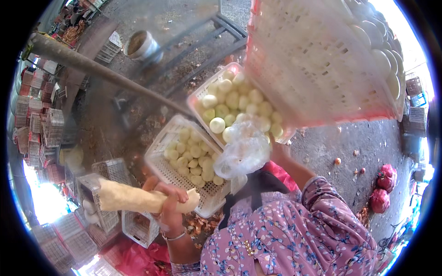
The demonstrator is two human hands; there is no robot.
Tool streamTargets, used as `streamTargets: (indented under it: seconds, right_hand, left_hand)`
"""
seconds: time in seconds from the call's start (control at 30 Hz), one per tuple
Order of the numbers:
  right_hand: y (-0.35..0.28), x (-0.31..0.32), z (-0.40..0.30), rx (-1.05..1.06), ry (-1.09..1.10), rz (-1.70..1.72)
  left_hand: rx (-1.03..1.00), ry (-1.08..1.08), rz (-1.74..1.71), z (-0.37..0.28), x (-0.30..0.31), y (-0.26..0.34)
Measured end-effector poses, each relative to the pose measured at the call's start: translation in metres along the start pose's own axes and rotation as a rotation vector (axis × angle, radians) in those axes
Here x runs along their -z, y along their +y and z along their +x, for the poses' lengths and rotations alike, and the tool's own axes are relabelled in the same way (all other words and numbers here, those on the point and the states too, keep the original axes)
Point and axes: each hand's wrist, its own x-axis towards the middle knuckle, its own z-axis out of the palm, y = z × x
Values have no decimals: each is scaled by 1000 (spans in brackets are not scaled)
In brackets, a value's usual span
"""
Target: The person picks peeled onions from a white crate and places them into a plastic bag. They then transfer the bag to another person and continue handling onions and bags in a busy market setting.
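My left hand (pixel 169 200) is closed around a rolled pale yellow sheet (pixel 131 198), its material unclear, beside the lower crate. At the near right end of the upper plastic crate (pixel 207 86), my right hand (pixel 278 150) is at a crumpled clear plastic bag (pixel 245 148); its fingers are largely hidden, so its grip cannot be told. Peeled onions (pixel 231 100) fill the upper crate. Smaller peeled onions (pixel 195 151) lie in the white perforated crate (pixel 165 169) at the lower left, next to it.
A large crate of peeled onions (pixel 310 65) stands close at the upper right. A metal pole (pixel 103 74) crosses the upper left. Further off are a bucket (pixel 152 48), stacked crates (pixel 53 127) and red net sacks (pixel 380 200). Onion skins (pixel 203 226) litter the floor.
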Motion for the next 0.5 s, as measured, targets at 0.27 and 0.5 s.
streamTargets:
  seconds: [0.27,0.5]
  right_hand:
    - [-90,-12,52,654,14,-155]
    - [-111,-40,69,646,-73,-157]
  left_hand:
    - [9,25,25,-10,22,-22]
    - [-12,31,-1,-21,51,-33]
